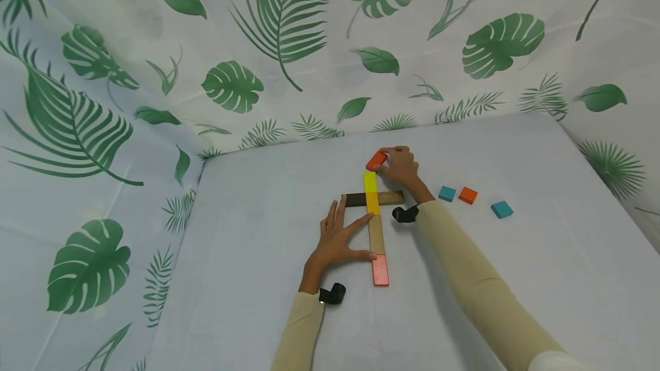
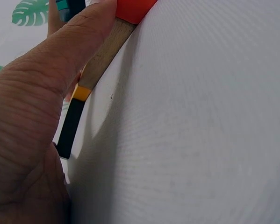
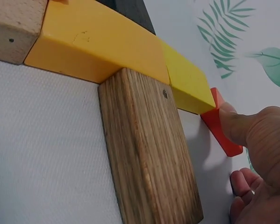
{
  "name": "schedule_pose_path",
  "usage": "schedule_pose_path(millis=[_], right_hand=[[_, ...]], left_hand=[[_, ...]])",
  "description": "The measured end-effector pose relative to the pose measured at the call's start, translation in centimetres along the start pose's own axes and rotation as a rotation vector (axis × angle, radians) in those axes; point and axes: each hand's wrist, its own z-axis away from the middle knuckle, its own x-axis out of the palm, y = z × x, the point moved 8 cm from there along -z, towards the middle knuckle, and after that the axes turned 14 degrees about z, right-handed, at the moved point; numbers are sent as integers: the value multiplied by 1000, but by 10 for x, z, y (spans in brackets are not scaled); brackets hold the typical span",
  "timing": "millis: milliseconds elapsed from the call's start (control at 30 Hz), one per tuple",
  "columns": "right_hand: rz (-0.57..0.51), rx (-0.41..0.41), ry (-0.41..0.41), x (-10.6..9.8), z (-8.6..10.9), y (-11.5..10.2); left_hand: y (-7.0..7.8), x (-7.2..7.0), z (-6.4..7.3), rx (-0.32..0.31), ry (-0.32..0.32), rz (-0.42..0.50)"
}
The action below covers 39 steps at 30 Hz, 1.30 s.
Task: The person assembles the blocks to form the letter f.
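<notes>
Several blocks lie flat in a cross. Its long line runs from a pink block (image 1: 380,271) through a light wooden block (image 1: 377,235) and an amber block (image 1: 372,204) to a yellow block (image 1: 370,181). A dark block (image 1: 356,200) and a brown wood-grained block (image 3: 149,149) form the crossbar. My left hand (image 1: 337,240) is spread beside the line, its thumb at the pink and light wooden blocks' joint and a fingertip by the amber block's near end. At the far end, my right hand (image 1: 403,166) pinches a red-orange block (image 1: 376,160), set aslant against the yellow block.
Right of the cross lie a teal block (image 1: 447,193), an orange block (image 1: 468,195) and another teal block (image 1: 502,209). A white cloth covers the table (image 1: 247,256). Leaf-printed curtains (image 1: 309,90) hang along the back and sides.
</notes>
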Motion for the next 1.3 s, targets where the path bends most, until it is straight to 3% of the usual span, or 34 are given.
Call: schedule_pose_path(millis=[1300], right_hand=[[30, -4, -26, -4, 4, -5]], left_hand=[[-1, 0, -1, -18, 5, -12]])
